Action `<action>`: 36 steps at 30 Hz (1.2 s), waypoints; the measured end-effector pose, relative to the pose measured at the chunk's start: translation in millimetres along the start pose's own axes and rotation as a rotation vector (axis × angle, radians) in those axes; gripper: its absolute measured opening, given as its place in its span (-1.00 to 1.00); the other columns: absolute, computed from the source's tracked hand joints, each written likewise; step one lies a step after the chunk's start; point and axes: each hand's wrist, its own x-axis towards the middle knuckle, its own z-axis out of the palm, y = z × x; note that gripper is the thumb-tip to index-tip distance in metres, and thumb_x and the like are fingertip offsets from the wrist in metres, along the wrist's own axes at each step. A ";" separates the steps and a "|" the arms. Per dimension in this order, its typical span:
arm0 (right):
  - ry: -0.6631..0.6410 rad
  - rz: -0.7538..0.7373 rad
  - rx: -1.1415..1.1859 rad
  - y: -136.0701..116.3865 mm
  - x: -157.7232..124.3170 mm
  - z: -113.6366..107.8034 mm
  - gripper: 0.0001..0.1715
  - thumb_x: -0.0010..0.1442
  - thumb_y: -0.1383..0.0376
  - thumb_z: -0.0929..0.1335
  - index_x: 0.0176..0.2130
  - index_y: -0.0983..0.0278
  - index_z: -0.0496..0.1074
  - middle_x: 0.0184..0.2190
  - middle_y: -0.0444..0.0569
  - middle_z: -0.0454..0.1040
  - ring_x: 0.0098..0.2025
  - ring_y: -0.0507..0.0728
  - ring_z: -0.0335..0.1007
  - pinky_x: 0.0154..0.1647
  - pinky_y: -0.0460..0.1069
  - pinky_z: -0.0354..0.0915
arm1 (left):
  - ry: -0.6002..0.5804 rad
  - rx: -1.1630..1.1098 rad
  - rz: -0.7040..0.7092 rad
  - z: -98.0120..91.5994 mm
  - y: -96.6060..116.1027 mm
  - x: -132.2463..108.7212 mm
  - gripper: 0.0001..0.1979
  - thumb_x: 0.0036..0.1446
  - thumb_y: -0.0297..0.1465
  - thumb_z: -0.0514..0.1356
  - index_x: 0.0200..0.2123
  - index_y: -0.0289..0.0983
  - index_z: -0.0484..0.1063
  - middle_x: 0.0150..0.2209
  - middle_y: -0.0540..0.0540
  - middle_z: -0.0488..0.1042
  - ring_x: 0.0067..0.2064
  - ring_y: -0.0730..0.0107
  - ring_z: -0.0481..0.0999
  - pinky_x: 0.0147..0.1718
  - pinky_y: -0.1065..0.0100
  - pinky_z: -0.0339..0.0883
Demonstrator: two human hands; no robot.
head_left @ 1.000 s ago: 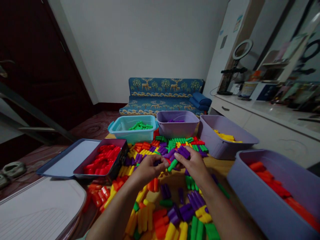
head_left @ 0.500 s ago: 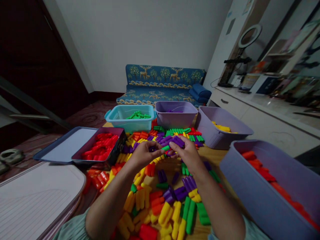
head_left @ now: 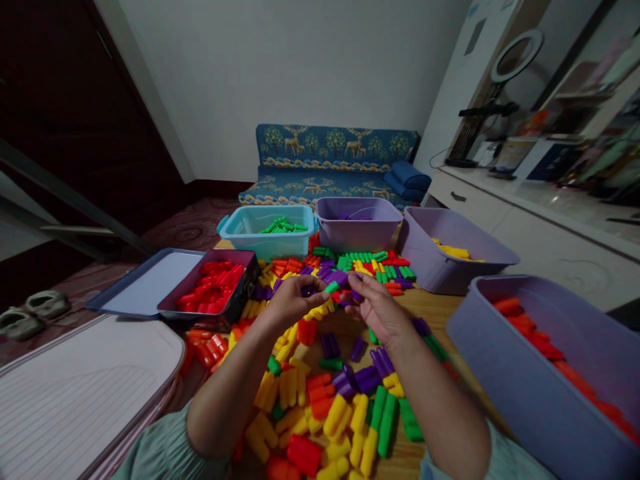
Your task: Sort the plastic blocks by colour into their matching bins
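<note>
Both of my hands are raised over the middle of a table strewn with rounded plastic toy blocks. My left hand pinches a small green block between thumb and fingertips. A purple block lies right against its far end; I cannot tell whether they are joined. Close by on the right, my right hand has its fingers closed around a purple block, which its fingers partly hide. Beneath the hands lie loose purple blocks, with yellow blocks nearer to me.
A turquoise bin with green blocks stands at the back, beside a purple bin. To the right, one bin holds yellow blocks and another red ones. An open case of red blocks sits left.
My right hand has turned and opened out slightly, and the purple blocks between my hands show less. My left hand still holds the green block. The view has shifted a little.
</note>
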 end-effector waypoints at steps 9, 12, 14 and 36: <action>0.279 -0.150 -0.154 0.5 10.5 -11.0 -0.59 -0.13 0.23 0.47 -0.25 0.32 0.40 -0.57 -0.16 0.43 -0.56 -0.05 0.31 -0.72 -0.23 0.15 | 0.008 0.412 0.109 -7.9 -4.6 0.4 -0.82 -0.09 -0.34 0.27 -0.39 -0.31 0.57 -0.47 -0.07 0.51 -0.44 0.37 0.41 -0.43 0.42 0.17; 0.270 -0.153 -0.203 -1.5 10.2 -11.5 -0.58 -0.11 0.22 0.46 -0.22 0.32 0.39 -0.54 -0.13 0.47 -0.56 -0.02 0.37 -0.71 -0.21 0.21 | 0.142 0.404 0.107 -11.4 -6.2 0.9 -0.70 -0.11 -0.41 0.28 -0.22 -0.30 0.56 -0.42 -0.08 0.51 -0.40 0.36 0.43 -0.38 0.40 0.20; 0.224 -0.131 -0.231 0.4 9.6 -10.4 -0.57 -0.10 0.20 0.46 -0.21 0.31 0.39 -0.54 -0.14 0.48 -0.56 0.00 0.40 -0.69 -0.18 0.28 | 0.188 0.214 0.057 -9.6 -6.6 1.9 -0.54 -0.11 -0.38 0.31 -0.06 -0.29 0.49 -0.35 -0.09 0.50 -0.37 0.38 0.43 -0.38 0.42 0.22; 0.022 -0.001 0.002 4.3 -5.7 13.7 -0.60 -0.04 0.29 0.48 -0.16 0.22 0.39 -0.26 -0.09 0.46 -0.30 0.04 0.49 -0.28 -0.05 0.44 | 0.015 -0.981 -0.337 16.4 -1.4 2.1 -0.73 0.10 -0.55 0.15 -0.09 -0.36 0.41 -0.27 -0.15 0.50 -0.36 0.43 0.50 -0.36 0.40 0.42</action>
